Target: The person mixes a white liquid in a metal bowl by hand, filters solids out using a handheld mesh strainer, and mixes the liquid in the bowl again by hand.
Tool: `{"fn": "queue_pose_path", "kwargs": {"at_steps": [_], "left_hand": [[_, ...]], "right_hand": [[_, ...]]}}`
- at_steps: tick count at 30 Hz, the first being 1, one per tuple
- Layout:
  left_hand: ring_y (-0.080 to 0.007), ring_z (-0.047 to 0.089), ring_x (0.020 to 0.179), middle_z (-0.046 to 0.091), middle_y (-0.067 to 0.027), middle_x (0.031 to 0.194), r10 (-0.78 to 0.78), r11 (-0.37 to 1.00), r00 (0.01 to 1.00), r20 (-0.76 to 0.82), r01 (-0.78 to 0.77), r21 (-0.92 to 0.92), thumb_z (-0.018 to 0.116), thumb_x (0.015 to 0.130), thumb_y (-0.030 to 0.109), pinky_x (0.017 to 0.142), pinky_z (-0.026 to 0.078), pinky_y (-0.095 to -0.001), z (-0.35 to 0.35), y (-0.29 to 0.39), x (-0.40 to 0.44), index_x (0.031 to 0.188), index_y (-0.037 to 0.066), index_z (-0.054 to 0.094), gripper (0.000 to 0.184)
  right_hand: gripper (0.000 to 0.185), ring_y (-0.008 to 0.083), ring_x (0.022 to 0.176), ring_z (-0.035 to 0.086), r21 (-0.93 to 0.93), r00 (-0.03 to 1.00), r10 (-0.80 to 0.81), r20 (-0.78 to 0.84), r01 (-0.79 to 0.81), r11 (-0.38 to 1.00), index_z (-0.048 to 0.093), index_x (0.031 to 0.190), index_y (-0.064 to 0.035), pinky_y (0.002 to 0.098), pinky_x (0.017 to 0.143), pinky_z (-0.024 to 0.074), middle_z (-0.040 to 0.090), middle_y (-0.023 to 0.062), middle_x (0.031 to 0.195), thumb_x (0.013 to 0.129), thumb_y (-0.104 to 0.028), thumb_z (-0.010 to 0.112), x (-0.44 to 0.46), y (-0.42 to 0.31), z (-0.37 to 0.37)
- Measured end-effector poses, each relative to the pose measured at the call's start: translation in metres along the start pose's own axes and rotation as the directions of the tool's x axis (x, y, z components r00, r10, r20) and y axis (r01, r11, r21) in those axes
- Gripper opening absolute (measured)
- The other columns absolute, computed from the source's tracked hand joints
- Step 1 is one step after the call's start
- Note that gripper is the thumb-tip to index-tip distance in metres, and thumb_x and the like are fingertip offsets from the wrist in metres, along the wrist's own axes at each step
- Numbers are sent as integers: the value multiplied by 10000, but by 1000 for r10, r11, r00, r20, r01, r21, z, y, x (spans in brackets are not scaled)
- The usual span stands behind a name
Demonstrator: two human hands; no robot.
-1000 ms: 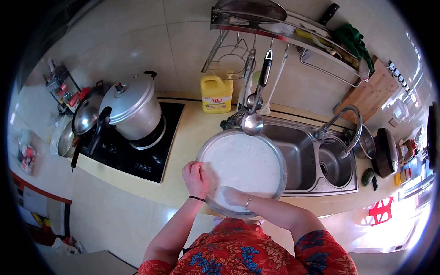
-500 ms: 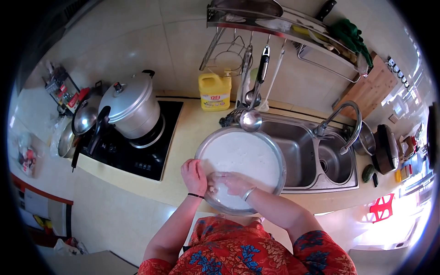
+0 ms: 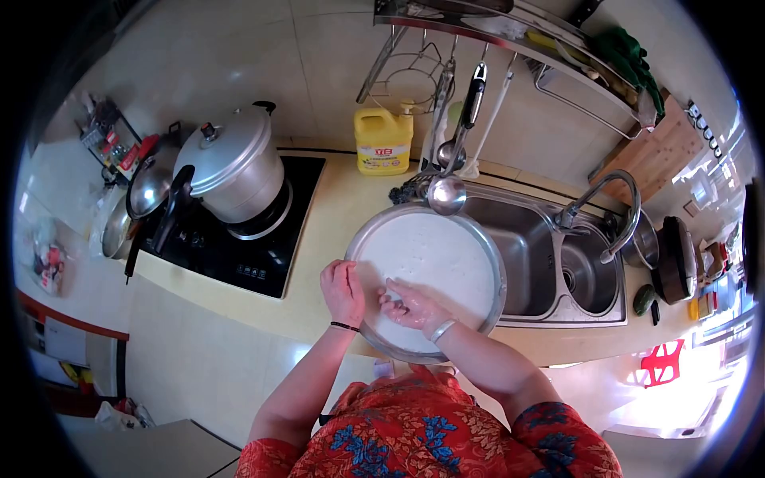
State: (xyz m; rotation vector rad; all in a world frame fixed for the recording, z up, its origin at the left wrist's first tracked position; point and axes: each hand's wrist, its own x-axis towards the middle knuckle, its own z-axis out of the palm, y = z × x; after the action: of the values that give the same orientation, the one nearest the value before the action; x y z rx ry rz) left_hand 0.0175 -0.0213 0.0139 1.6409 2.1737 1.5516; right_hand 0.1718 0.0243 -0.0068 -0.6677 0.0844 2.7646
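Note:
A wide metal basin (image 3: pixel 500 291) full of white, milky liquid (image 3: pixel 434 255) sits at the counter's front edge. My left hand (image 3: pixel 344 293), a dark beaded bracelet on its wrist, is closed at the basin's left rim, fingers together. Over the near left part of the liquid is my right hand (image 3: pixel 416 309), wet and wearing a silver bangle (image 3: pixel 442 329). Its fingers are loosely curled, with the thumb side apart; I see nothing in them, though the palm is hidden. A ladle (image 3: pixel 448 195) hangs just behind the basin's far rim.
Left of the basin, a pressure cooker (image 3: pixel 239 163) stands on a black cooktop (image 3: pixel 299 207). A yellow detergent jug (image 3: pixel 382 147) is against the wall. To the right lie a double sink (image 3: pixel 522 311) with a curved faucet (image 3: pixel 633 199) and a cutting board (image 3: pixel 657 151). A rack hangs overhead.
My right hand has risen from the liquid near the left rim and shifted slightly right, its fingers now showing more. My left hand stays at the rim. The whole view has shifted slightly.

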Motion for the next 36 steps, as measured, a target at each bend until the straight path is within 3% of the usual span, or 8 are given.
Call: {"fn": "queue_pose_path", "kwargs": {"at_steps": [4, 6, 10, 15, 25, 31, 33, 36], "left_hand": [[-293, 471, 911, 525, -124, 945, 17, 1000, 1000, -12, -17, 6, 486, 812, 81, 803, 380, -381, 1, -1, -1, 899, 40, 561, 122], [-293, 472, 911, 525, -125, 944, 21, 1000, 1000, -16, -21, 10, 487, 811, 79, 803, 380, -381, 1, -1, 0, 901, 40, 561, 122], [-295, 472, 909, 523, -129, 937, 15, 1000, 1000, -11, -15, 19, 491, 812, 82, 802, 382, -384, 0, 1, 0, 901, 38, 560, 121], [-296, 473, 906, 521, -131, 932, 18, 1000, 1000, -3, -18, 12, 496, 810, 76, 801, 382, -383, 0, 2, 1, 902, 33, 558, 119], [-295, 472, 903, 520, -128, 931, 17, 1000, 1000, -7, -17, 11, 497, 808, 72, 794, 381, -385, 2, 0, 0, 903, 38, 555, 116], [-300, 469, 887, 518, -129, 938, 19, 1000, 1000, -18, -18, 8, 502, 798, 72, 789, 379, -391, 1, 3, 1, 900, 41, 548, 116], [-303, 468, 882, 517, -132, 939, 8, 1000, 999, -42, -7, 21, 504, 795, 72, 789, 378, -393, 2, 4, 2, 909, 42, 542, 124], [-314, 469, 889, 515, -139, 945, 11, 994, 995, -100, 0, 112, 509, 790, 72, 791, 377, -402, -1, 3, 1, 941, 45, 527, 155]], "right_hand": [[204, 203, 804, 537, -19, 977, -167, -133, 166, 986, 511, 958, 24, 274, 731, 500, 511, 119, 887, 851, -145, 554, -13, 6, 22], [285, 250, 945, 544, -239, 981, -191, 27, 192, 952, 472, 1082, 73, 326, 832, 481, 521, 172, 1006, 860, -100, 522, -25, 0, 25], [351, 259, 991, 547, -515, 964, -229, 138, 267, 815, 427, 1160, 86, 340, 861, 465, 525, 194, 1067, 871, -101, 496, -42, -9, 28], [401, 233, 869, 595, -677, 955, -293, -47, 185, 713, 459, 1132, 57, 294, 762, 481, 585, 149, 954, 890, -261, 493, -53, -12, 31], [455, 231, 845, 593, -432, 971, -232, -55, 187, 882, 460, 1133, 61, 319, 750, 488, 581, 153, 952, 896, -327, 472, -59, -15, 35], [276, 205, 770, 604, -788, 886, -462, -26, 266, 555, 524, 1012, 76, 295, 686, 502, 602, 142, 877, 869, -160, 508, -81, -18, 36], [212, 182, 673, 605, -982, 836, -545, -65, 42, 182, 545, 860, 67, 277, 594, 497, 609, 139, 741, 852, -144, 524, -92, -21, 52], [289, 148, 610, 613, -991, 814, -580, -28, -100, -92, 590, 766, 38, 264, 555, 478, 614, 96, 631, 861, -218, 496, -95, -26, 49]]}}
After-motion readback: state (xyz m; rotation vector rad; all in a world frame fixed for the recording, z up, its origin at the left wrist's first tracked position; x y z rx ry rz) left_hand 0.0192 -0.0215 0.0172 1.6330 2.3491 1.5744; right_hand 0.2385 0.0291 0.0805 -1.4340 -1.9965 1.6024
